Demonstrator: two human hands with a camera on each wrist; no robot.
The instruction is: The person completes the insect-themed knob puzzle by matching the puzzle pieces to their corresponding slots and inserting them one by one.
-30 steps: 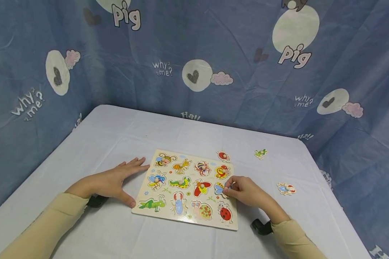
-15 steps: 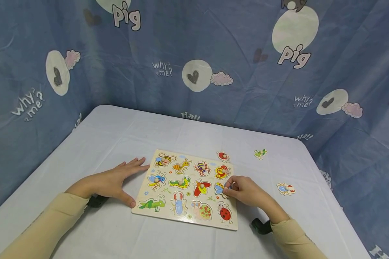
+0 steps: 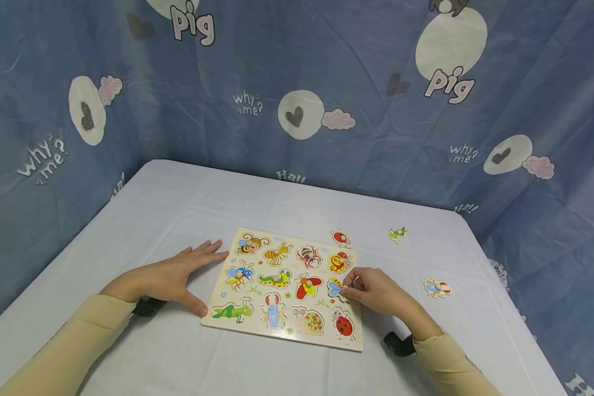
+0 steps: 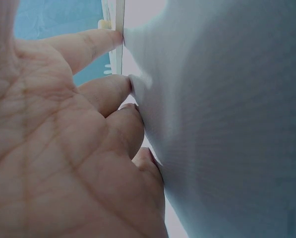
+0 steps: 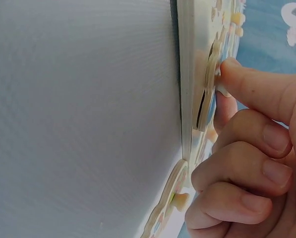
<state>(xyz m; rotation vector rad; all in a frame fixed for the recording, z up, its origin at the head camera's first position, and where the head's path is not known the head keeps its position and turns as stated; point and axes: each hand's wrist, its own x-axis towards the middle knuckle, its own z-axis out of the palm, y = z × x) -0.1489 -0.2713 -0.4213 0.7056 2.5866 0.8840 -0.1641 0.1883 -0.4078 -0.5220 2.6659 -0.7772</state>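
A wooden insect peg puzzle board lies on the table. My right hand pinches the knob of a bee piece with blue wings and yellow stripes, at the board's right side. In the right wrist view, thumb and forefinger meet at that knob, and the piece's edge stands slightly proud of the board. The other fingers are curled. My left hand rests spread at the board's left edge, thumb near the front corner. In the left wrist view, its fingertips touch the tablecloth, and one meets the board's edge.
Beyond the board lies a loose ladybug piece. To the right are a green grasshopper piece and a stag beetle piece. Knobbed pieces such as a caterpillar sit in the board. A printed blue curtain hangs behind the white table.
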